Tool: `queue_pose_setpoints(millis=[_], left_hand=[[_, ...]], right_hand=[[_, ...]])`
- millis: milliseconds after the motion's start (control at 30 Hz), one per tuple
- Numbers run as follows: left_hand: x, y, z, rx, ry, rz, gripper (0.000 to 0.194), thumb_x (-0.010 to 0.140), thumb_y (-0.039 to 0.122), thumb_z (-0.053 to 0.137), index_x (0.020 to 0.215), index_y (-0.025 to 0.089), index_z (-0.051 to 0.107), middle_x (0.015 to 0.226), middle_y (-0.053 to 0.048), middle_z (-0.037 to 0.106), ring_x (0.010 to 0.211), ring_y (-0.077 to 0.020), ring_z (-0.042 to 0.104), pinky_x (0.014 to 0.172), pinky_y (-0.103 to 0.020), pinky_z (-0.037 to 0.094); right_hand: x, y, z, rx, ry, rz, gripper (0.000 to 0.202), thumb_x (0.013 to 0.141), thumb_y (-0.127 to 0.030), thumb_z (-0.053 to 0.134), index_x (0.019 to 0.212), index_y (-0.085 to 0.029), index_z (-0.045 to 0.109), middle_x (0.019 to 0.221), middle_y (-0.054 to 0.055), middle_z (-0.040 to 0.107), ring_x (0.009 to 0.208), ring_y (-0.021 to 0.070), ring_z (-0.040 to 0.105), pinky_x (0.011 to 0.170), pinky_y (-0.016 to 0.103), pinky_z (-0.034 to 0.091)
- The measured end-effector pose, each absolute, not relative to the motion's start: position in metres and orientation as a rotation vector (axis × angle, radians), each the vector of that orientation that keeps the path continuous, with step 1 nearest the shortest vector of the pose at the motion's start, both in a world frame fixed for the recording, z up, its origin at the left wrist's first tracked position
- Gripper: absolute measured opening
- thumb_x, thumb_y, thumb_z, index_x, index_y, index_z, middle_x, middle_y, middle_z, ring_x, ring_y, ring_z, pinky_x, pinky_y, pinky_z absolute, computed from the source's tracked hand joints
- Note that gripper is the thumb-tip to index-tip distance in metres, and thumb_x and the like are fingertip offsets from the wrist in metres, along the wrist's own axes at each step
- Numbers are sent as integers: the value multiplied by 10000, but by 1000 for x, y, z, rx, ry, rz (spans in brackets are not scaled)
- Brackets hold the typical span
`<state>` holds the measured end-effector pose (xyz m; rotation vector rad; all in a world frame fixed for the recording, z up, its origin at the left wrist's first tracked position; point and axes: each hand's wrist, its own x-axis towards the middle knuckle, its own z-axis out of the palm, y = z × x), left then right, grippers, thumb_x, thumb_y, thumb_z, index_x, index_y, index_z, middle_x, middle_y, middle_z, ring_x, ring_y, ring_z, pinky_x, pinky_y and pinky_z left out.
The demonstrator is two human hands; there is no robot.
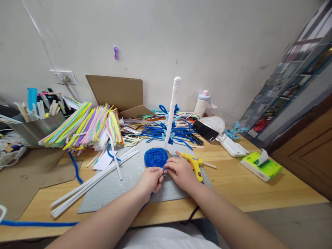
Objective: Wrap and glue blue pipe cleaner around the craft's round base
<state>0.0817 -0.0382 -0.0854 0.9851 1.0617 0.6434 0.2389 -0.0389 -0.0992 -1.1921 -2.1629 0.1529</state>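
A round blue coil (156, 157) of wound pipe cleaner lies on the grey cutting mat (103, 193). From its back right edge rises a white fuzzy stick (172, 110), with blue loops near it. At the coil's front edge my left hand (151, 179) pinches a blue pipe cleaner, whose loose length runs down below the hand. My right hand (180, 170) is close against the coil's right front side, thumb and fingers together on the same blue strand by the left fingertips. Just behind the right hand lies a yellow hot glue gun (193, 162).
White sticks (95, 183) lie left on the mat, near bundles of pastel pipe cleaners (85, 128). Blue pipe cleaners (153, 132) are piled behind. A phone (206, 130), a white bottle (202, 105) and a green tissue pack (260, 166) stand or lie right. Cardboard (33, 180) covers the left.
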Motion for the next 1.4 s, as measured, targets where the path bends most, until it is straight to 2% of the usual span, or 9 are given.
queue_pose_setpoints(millis=[167, 300, 400, 467, 533, 667, 800, 967, 1400], left_hand=[[82, -38, -87, 1053, 1122, 614, 218, 793, 374, 475, 749, 162, 508, 422, 103, 395, 245, -42, 250, 303, -188, 118], [79, -36, -90, 1360, 1283, 560, 185, 832, 284, 403, 729, 175, 511, 450, 74, 461, 276, -68, 340, 335, -203, 217], [73, -37, -88, 1854, 1385, 571, 193, 835, 256, 441, 706, 178, 561, 561, 22, 580, 463, -108, 523, 470, -217, 340], [69, -39, -85, 2183, 1426, 532, 194, 843, 237, 455, 723, 189, 600, 671, -8, 645, 628, -147, 596, 562, -238, 374], [68, -42, -82, 2424, 1445, 406, 206, 867, 230, 436, 784, 199, 622, 767, -31, 674, 716, -181, 622, 595, -259, 386], [69, -46, -82, 2697, 1429, 140, 255, 907, 197, 364, 902, 187, 619, 843, -64, 669, 735, -213, 636, 590, -287, 405], [69, -49, -85, 2695, 1493, 106, 244, 918, 203, 356, 937, 190, 599, 859, -58, 665, 754, -220, 642, 591, -289, 413], [63, -51, -85, 2596, 1534, 159, 221, 924, 276, 379, 869, 195, 577, 832, -39, 670, 769, -221, 645, 587, -284, 395], [63, -65, -87, 2513, 1547, 100, 222, 911, 251, 374, 809, 192, 562, 797, -51, 682, 737, -212, 641, 569, -275, 335]], right_hand=[[240, -38, -100, -1176, -2175, 137, 149, 861, -155, 537, 825, -226, 662, 852, -11, 662, 800, 129, 597, 1111, 498, 184], [240, -38, -99, -1174, -2182, 126, 159, 858, -155, 535, 821, -232, 669, 852, -7, 660, 798, 134, 596, 1109, 496, 191], [239, -39, -98, -1175, -2190, 125, 157, 843, -139, 544, 827, -232, 670, 855, -7, 658, 799, 135, 596, 1114, 490, 182], [239, -39, -97, -1179, -2190, 125, 152, 836, -138, 550, 824, -231, 669, 857, -7, 657, 804, 138, 596, 1114, 490, 179], [238, -39, -96, -1181, -2190, 125, 151, 829, -132, 555, 815, -232, 667, 854, -9, 657, 806, 140, 597, 1115, 495, 172], [238, -40, -96, -1186, -2191, 127, 151, 822, -124, 561, 787, -230, 663, 842, -15, 659, 798, 137, 601, 1116, 503, 154], [238, -39, -97, -1193, -2190, 128, 141, 850, -164, 557, 781, -230, 660, 839, -20, 662, 797, 131, 603, 1114, 496, 165], [238, -37, -98, -1192, -2192, 111, 166, 863, -162, 548, 760, -232, 656, 821, -27, 668, 779, 125, 602, 1115, 480, 172], [235, -36, -102, -1192, -2180, 58, 163, 852, -140, 548, 753, -227, 645, 826, -26, 675, 761, 127, 593, 1109, 451, 206]])
